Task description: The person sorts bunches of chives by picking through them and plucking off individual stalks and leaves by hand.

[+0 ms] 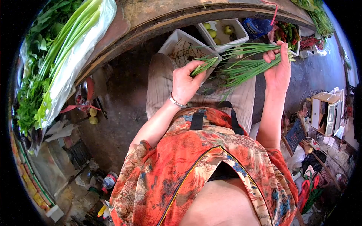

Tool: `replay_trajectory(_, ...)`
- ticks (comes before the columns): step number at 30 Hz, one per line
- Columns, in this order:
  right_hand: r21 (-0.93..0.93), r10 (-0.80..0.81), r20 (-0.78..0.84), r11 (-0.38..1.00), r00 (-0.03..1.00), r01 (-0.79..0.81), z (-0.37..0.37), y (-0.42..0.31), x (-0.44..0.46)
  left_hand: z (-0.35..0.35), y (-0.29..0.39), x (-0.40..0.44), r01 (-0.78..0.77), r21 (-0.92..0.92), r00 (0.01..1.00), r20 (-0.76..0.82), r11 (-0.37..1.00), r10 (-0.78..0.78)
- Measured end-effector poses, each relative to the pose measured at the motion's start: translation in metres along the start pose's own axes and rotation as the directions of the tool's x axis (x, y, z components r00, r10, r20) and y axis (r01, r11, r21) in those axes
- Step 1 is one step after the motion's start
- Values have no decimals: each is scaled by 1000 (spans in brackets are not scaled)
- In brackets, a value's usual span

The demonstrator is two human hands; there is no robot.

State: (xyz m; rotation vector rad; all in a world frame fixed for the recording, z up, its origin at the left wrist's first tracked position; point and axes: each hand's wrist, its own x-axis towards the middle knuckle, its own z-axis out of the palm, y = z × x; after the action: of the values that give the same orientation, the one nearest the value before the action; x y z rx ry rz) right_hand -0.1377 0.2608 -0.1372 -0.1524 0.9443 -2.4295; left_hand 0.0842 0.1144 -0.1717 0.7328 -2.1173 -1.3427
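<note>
My left hand (pixel 187 83) is closed in a fist around a small bunch of chives (pixel 203 67), its ends poking out to the right. Higher and to the right, my right hand (pixel 278 64) grips a larger bunch of chives (pixel 247 71) near the pale ends. Those long green leaves spread leftward over my lap, some reaching close to my left hand. Beneath the hands, a white foam box (pixel 167 47) holds brown and green plant scraps. My striped trouser legs (pixel 160 81) lie under the chives.
A wooden table edge (pixel 147 24) curves across the top. Leafy celery (pixel 69 41) in plastic lies upper left. Behind the foam box are a white box (pixel 241 35) with yellow-green fruits, a blue container (pixel 257 28) and red and green peppers (pixel 288 34). Clutter lies at lower right.
</note>
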Motion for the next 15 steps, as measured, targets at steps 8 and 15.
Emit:
replay_trajectory(8,3,2,11,1000,1000,-2,1,2,1,1,-7,6,195,-356,980,24,914,-199)
replay_trajectory(15,1,-5,-24,1000,1000,5,-1,5,2,-1,-3,10,361,-661,906,81,658,-416)
